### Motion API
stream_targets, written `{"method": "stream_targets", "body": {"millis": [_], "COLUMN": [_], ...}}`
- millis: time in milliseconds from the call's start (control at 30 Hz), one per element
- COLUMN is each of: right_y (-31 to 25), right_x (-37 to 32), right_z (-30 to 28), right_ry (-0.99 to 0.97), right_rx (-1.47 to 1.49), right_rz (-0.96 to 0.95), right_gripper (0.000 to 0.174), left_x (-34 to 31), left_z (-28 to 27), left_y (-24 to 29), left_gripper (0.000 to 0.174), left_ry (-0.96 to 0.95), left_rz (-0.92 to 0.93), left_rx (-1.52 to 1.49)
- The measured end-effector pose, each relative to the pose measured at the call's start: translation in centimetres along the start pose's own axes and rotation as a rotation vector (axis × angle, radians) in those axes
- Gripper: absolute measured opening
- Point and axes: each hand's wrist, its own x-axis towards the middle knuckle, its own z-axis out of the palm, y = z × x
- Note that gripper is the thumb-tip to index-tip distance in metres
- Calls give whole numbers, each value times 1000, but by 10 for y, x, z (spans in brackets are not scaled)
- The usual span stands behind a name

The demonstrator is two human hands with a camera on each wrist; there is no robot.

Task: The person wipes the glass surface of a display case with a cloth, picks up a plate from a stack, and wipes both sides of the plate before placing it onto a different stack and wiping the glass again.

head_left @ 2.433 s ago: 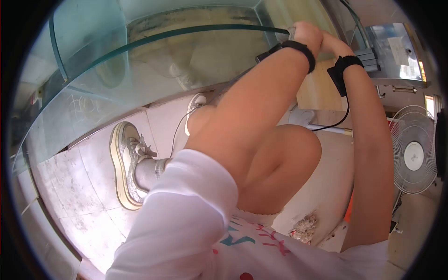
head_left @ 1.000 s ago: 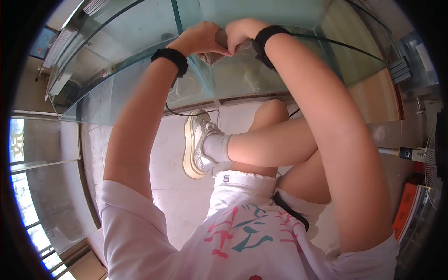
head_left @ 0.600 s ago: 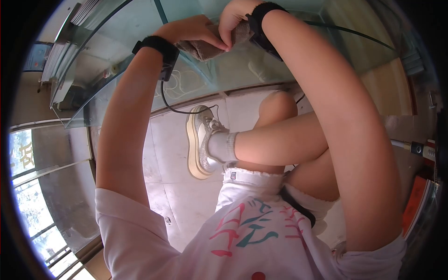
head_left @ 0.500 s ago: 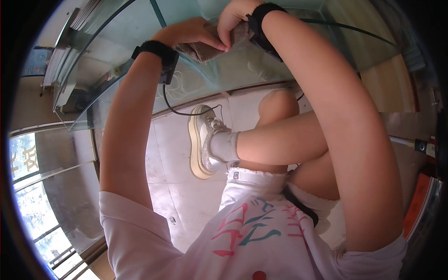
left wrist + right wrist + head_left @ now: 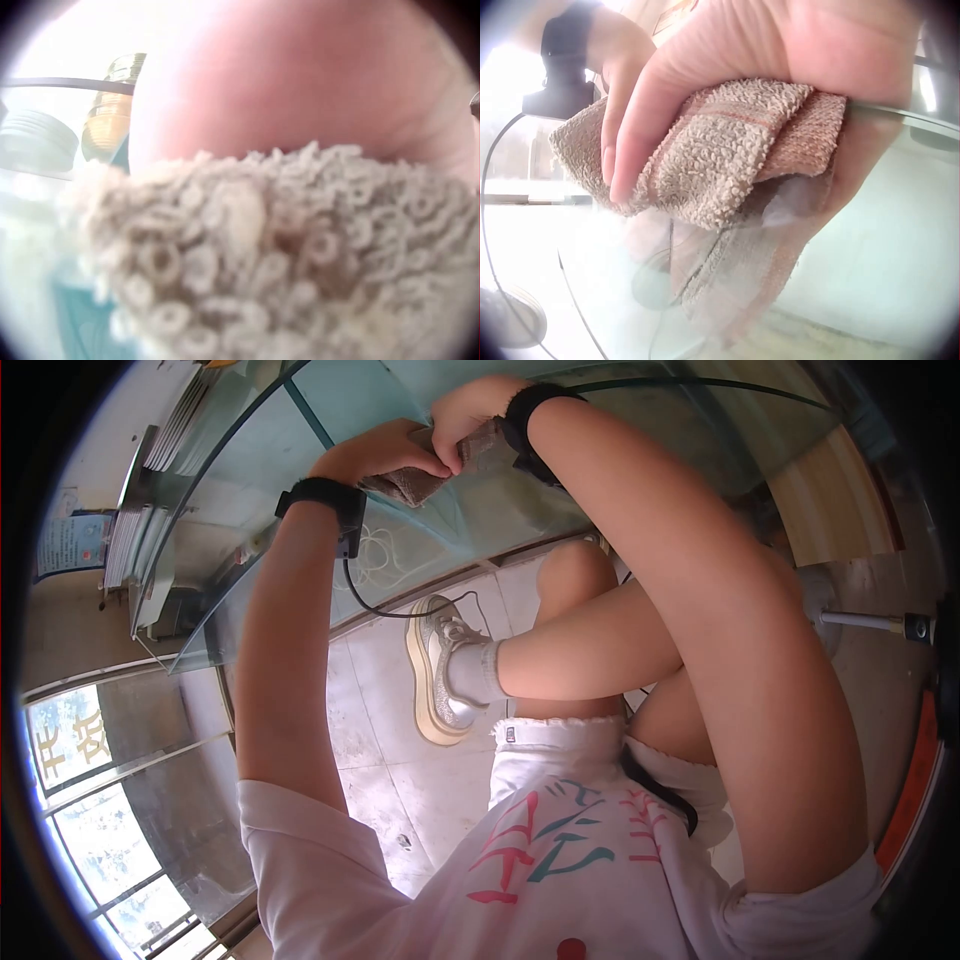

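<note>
Both hands grip a folded brown terry towel (image 5: 410, 486) draped over the top edge of a glass panel (image 5: 520, 510) in the head view. My left hand (image 5: 385, 452) holds the towel's left part, thumb along the front. Beside it, my right hand (image 5: 475, 418) pinches the other part, its thumb close to the left thumb. In the right wrist view the towel (image 5: 712, 142) shows loops and a reddish stripe, with a layer behind the glass. The towel's looped pile (image 5: 225, 255) fills the lower left wrist view beneath the palm.
Stacked papers or books (image 5: 135, 545) stand at the left behind glass. A wooden panel (image 5: 835, 500) lies at the right. Below the glass are a shoe (image 5: 435, 670) and a dark cable (image 5: 370, 600) from the left wristband. A pole (image 5: 865, 621) stands at right.
Both hands have moved left along the glass edge from its right end, keeping hold of the towel. Over the last half second they shift slightly further left as the head view turns.
</note>
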Motion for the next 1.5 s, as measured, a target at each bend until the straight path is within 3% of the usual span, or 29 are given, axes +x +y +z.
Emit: {"method": "stream_targets", "body": {"millis": [100,200,300,1433,1500], "right_y": [-1,6,10,1,-3], "right_x": [-9,0,12,14,8], "right_z": [-2,2,1,0,0], "right_ry": [67,34,-46,-97,-48], "right_rx": [-54,34,-121,-55,-76], "right_rz": [-30,-53,-17,-35,31], "right_gripper": [39,44,39,32,33], "left_x": [5,3,0,-3,-5], "left_z": [7,15,19,12,12], "left_y": [-9,-6,-4,-12,-11], "left_gripper": [63,59,55,57,57], "left_ry": [90,181,263,259,279], "left_rz": [21,103,139,152,151], "left_rx": [-66,-65,-51,-49,-32]}}
